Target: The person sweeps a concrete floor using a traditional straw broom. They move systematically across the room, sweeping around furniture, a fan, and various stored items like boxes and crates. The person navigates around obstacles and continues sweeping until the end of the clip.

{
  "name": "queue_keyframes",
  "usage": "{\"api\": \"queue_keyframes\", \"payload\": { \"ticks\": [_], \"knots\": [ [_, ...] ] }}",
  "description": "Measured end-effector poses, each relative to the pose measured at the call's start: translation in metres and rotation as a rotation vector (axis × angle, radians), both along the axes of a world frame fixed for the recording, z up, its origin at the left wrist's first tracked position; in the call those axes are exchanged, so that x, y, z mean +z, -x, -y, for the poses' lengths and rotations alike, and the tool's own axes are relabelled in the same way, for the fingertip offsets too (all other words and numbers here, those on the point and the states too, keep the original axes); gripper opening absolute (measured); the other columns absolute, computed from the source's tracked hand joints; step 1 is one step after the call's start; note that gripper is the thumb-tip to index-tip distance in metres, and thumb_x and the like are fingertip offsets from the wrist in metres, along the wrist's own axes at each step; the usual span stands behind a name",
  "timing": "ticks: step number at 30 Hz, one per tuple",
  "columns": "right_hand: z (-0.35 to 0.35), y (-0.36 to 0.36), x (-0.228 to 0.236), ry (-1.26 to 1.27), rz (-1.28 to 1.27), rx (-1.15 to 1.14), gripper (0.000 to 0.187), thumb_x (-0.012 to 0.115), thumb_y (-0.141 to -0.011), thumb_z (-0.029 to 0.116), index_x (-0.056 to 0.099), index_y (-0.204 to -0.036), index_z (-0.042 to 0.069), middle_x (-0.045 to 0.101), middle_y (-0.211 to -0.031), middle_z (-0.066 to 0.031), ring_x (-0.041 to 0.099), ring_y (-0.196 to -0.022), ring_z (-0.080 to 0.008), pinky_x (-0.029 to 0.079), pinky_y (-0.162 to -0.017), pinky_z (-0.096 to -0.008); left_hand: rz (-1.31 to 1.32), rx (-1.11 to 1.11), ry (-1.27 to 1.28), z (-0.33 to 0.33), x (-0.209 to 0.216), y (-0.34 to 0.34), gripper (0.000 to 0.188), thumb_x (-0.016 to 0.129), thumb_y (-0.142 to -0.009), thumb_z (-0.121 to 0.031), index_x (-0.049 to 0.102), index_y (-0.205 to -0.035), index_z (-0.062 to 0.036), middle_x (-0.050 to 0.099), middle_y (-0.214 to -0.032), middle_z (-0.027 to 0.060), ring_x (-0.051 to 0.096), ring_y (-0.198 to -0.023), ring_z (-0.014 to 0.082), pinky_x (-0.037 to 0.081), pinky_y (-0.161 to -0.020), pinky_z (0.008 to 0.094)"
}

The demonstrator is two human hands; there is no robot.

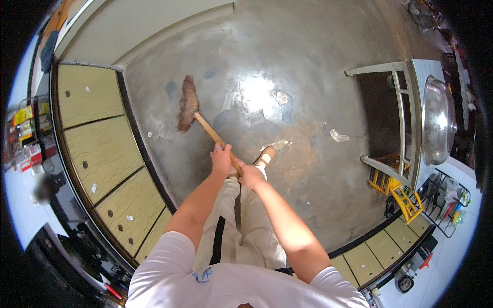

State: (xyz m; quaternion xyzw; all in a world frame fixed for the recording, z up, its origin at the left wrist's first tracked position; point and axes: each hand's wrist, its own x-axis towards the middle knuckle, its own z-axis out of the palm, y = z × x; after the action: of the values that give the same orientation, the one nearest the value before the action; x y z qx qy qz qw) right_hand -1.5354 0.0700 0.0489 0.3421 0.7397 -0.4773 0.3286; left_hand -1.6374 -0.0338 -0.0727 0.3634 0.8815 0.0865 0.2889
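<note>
A broom with a reddish-brown bristle head rests on the grey floor, left of the middle. Its light wooden handle slants from the head back toward my body. My left hand is wrapped round the handle partway along. Closer to me, my right hand grips the same handle near its end. Both hands are in front of my legs, and my shoe shows just beyond the right hand.
Yellowish cabinets line the left side, below a cluttered counter. At right stands a table frame with a metal basin, beside a yellow folded stool. Pale patches mark the concrete floor. More cabinets stand at lower right.
</note>
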Motion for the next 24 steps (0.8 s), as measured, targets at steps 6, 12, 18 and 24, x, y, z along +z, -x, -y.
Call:
{"api": "queue_keyframes", "payload": {
  "ticks": [6,12,18,24],
  "knots": [
    [-0.102,-0.075,-0.013,-0.229,-0.028,-0.105,0.069,0.058,-0.072,0.006,0.034,-0.133,0.027,0.059,-0.104,-0.0171,0.057,-0.096,-0.0329,0.046,-0.082,-0.0403,0.075,-0.022,-0.245,-0.143,0.024,-0.058,0.042,0.067,-0.064,-0.004,0.051,-0.103,-0.0102,0.041,-0.113,0.0220,0.046,-0.101,0.0406,0.040,-0.087,0.0413],
    [-0.167,-0.076,0.065,-0.317,0.045,-0.114,0.061,0.060,-0.075,0.016,0.038,-0.132,0.022,0.060,-0.096,-0.0214,0.059,-0.089,-0.0349,0.048,-0.078,-0.0427,-0.035,-0.290,-0.331,-0.222,0.060,-0.070,0.032,0.066,-0.065,-0.010,0.052,-0.093,-0.0115,0.041,-0.121,0.0135,0.036,-0.118,0.0360,0.036,-0.093,0.0452],
    [-0.155,-0.093,0.091,-0.279,0.009,0.042,0.069,0.051,-0.074,0.002,0.033,-0.134,0.029,0.059,-0.090,-0.0202,0.060,-0.084,-0.0345,0.049,-0.074,-0.0439,0.034,-0.163,-0.453,-0.187,0.099,-0.071,0.028,0.065,-0.062,-0.009,0.051,-0.086,-0.0096,0.048,-0.107,0.0132,0.041,-0.111,0.0358,0.038,-0.090,0.0447],
    [-0.127,-0.039,0.066,-0.180,0.016,0.216,0.062,0.046,-0.081,0.005,0.032,-0.134,0.034,0.056,-0.096,-0.0181,0.059,-0.091,-0.0338,0.050,-0.073,-0.0415,0.094,-0.049,-0.287,-0.126,0.074,-0.050,0.026,0.065,-0.063,-0.007,0.050,-0.084,-0.0086,0.048,-0.098,0.0121,0.046,-0.098,0.0358,0.041,-0.081,0.0420]
  ]
}}
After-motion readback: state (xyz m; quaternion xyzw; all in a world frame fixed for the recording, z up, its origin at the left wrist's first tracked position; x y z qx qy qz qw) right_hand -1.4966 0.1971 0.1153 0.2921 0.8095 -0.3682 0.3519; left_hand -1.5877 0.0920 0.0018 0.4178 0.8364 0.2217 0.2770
